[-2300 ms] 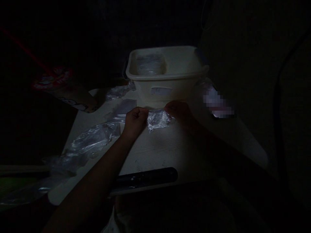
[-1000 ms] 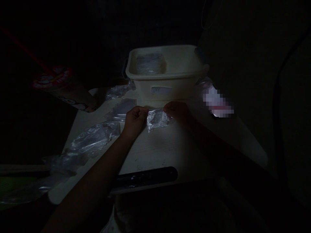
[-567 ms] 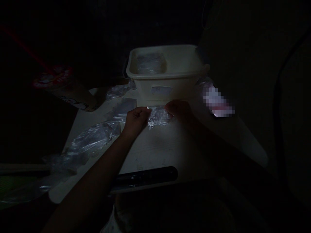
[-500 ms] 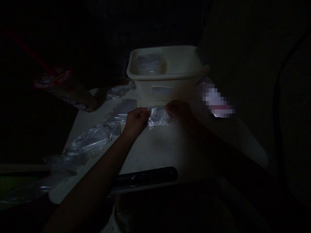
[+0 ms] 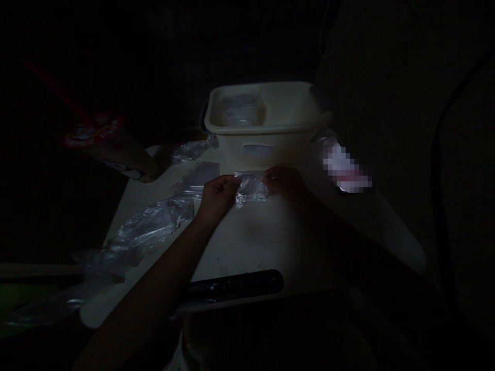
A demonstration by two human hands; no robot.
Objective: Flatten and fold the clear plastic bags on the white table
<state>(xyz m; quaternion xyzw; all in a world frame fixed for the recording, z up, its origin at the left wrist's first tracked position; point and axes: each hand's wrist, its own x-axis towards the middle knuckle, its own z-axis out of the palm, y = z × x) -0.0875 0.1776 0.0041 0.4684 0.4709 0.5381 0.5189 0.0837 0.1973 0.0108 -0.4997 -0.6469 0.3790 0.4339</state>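
Between my hands is a small clear plastic packet (image 5: 252, 187), shiny and wrinkled, held just above or on the white table (image 5: 247, 237). My left hand (image 5: 219, 197) pinches its left edge with closed fingers. At the right edge, my right hand (image 5: 284, 181) grips it the same way, in deep shadow. What the packet contains is too dark to make out. Right behind it stands a cream plastic bin (image 5: 266, 144) with a pale label, and a stack of clear packets (image 5: 240, 108) lies in its left side.
Loose clear plastic bags (image 5: 154, 224) spread over the table's left side. A tall cup (image 5: 127, 162) with a red straw stands at the back left. Along the front edge runs a dark slot (image 5: 235, 286). A blurred-out pinkish item (image 5: 346, 167) lies right of the bin.
The view has shifted slightly, so the bin, cup and table sit a little lower. Both hands keep hold of the packet, which looks flatter and smoother now.
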